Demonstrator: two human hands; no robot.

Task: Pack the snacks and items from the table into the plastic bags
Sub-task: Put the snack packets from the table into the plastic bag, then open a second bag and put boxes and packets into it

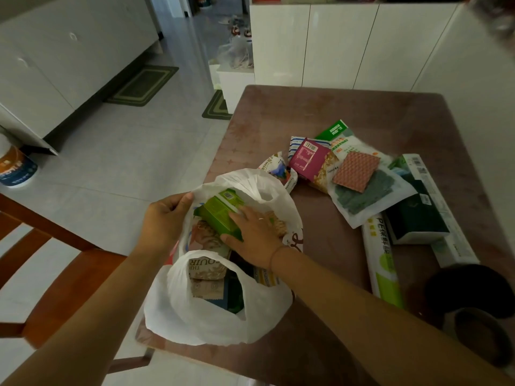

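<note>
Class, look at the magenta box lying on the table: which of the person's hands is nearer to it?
Right. The right hand rests on the green box in the white bag, below and left of the magenta box. The left hand grips the bag's rim, farther left.

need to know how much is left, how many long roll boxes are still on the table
2. A white and green cling wrap box lies right of the plastic bag; a longer white box lies further right, partly under a dark tissue pack. Others may be hidden.
</note>
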